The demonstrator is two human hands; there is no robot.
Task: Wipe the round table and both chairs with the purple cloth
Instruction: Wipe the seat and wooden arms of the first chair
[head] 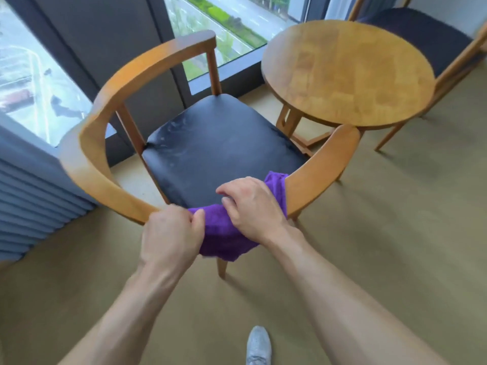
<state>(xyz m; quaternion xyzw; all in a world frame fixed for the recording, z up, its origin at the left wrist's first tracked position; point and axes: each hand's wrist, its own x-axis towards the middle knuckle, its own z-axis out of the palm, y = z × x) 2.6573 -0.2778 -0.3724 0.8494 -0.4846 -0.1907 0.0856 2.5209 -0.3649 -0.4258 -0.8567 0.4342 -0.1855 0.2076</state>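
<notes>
Cloth: your purple cloth (224,233) is draped over the curved wooden backrest of the near chair (87,143), at the part of the rail closest to you, with one end hanging down on your side and the other end bunched against the rail's right arm.
Left hand: your left hand (170,234) grips the chair rail just left of the cloth, fingers curled round the wood and the thumb pressing the cloth's edge.
Right hand: your right hand (247,209) lies on top of the cloth on the rail, fingers bent over it and holding it down against the wood.
Seat: the chair's black padded seat (218,143) sits beyond your hands and shows pale scuffed streaks near its far left corner.
Table: the round table (347,72) stands to the right of the chair and beyond it, near its right arm.
Second chair: the other chair (427,38) stands on the far side of the table from the near chair, its dark seat partly tucked behind the tabletop.
Floor: your grey shoe (258,346) is on the floor on your side of the chair.
</notes>
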